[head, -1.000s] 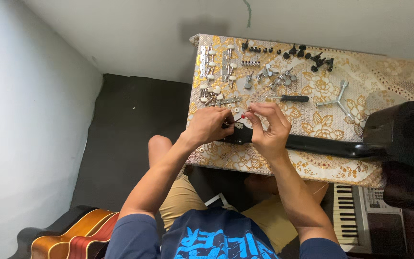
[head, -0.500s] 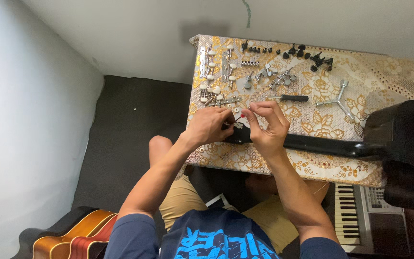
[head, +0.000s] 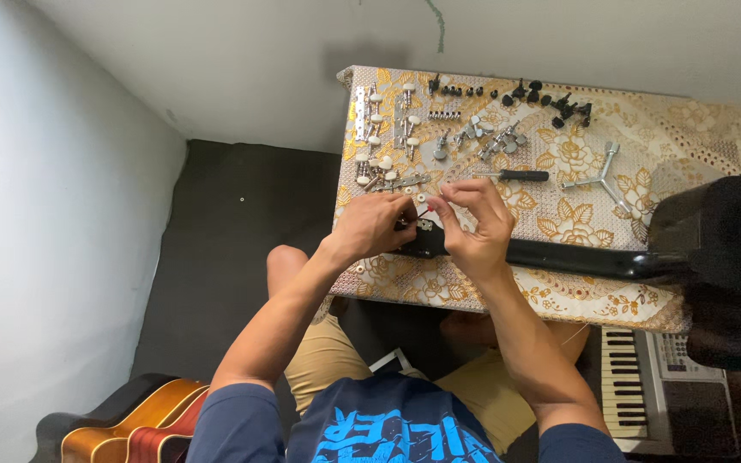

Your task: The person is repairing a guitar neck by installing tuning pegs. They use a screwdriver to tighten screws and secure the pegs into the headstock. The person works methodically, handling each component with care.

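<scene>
Both hands have barely shifted since the earlier frames, only drawing a little closer together over the head of the black guitar neck (head: 559, 257). That neck is a long, slim, glossy black bar lying across the near part of the table (head: 696, 146), its head at the left under the hands and its length running right until it meets a dark, blurred guitar body (head: 713, 231) at the table's right edge. At the head a small pale tuner part (head: 424, 225) shows between the two hands, with a short red bit just beside it. The left hand (head: 376, 227) curls over the left end of the head, its fingers pinched on that small part. The right hand (head: 472, 225) sits on the head just to the right, fingers bent and pinched toward the same spot; what exactly they grip is too small to tell. Farther off on the gold floral cloth lie rows of silver tuning pegs with white knobs (head: 379, 137), a scatter of small black pegs (head: 551, 99), a black-handled screwdriver (head: 516, 175) and a silver three-armed wrench (head: 602, 176). Nearer, an electric keyboard (head: 636, 386) sits at right and an orange acoustic guitar (head: 130, 420) at left on the dark floor.
</scene>
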